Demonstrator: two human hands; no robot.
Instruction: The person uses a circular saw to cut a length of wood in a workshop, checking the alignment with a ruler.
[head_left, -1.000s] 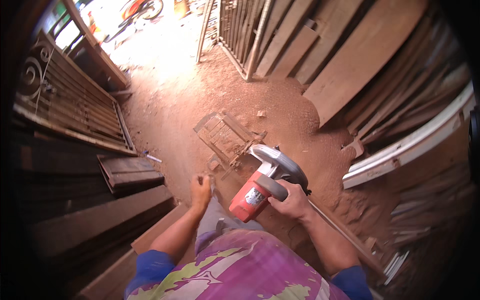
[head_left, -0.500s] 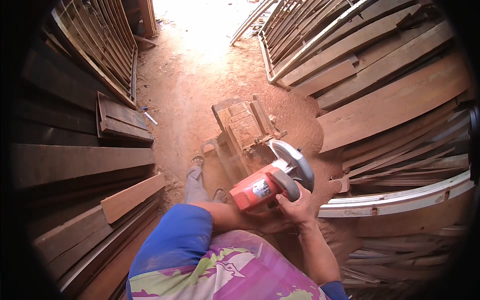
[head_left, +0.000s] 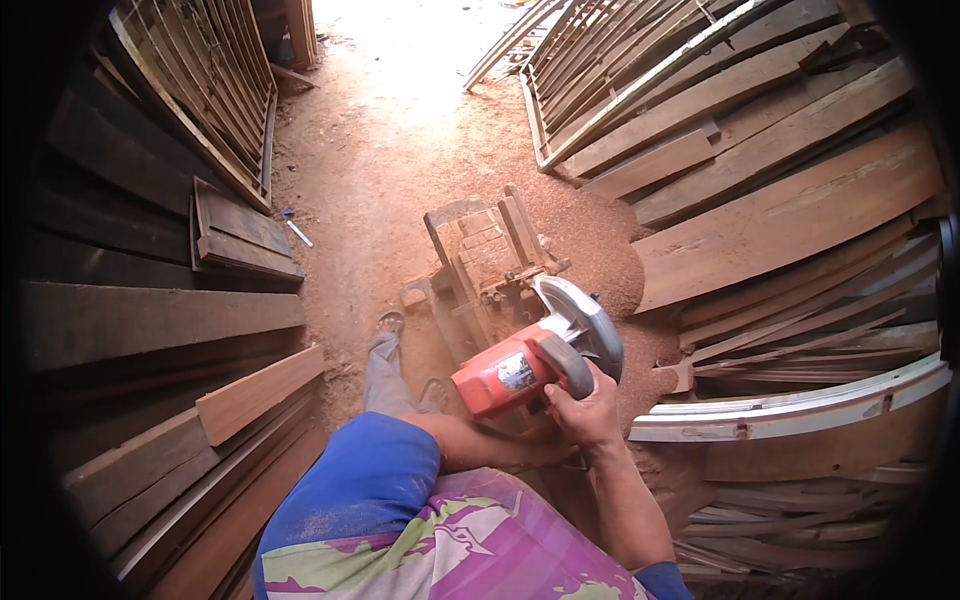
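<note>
A red circular saw (head_left: 490,377) with a round grey blade guard (head_left: 590,322) is tilted in front of my body. My right hand (head_left: 588,408) is closed round its dark loop handle (head_left: 566,366), thumb on the near side. Passing under the red motor housing, my left forearm (head_left: 490,443) reaches to the right; the left hand is hidden behind my right wrist and the saw, so its fingers do not show. Just beyond the saw stands a dusty stand (head_left: 482,240) with wooden blocks and metal parts, at the level of the guard's far end.
Stacked planks (head_left: 790,215) line the right, with a white curved frame (head_left: 800,410) nearer me. Boards (head_left: 165,325) lean along the left beside a barred frame (head_left: 195,90). Sawdust (head_left: 600,240) covers the ground. A white marker-like stick (head_left: 299,234) lies left. My foot (head_left: 390,322) is near the stand.
The view has shifted slightly. My left upper arm sits a little further right, covering more of one foot. My right hand stays on the saw handle.
</note>
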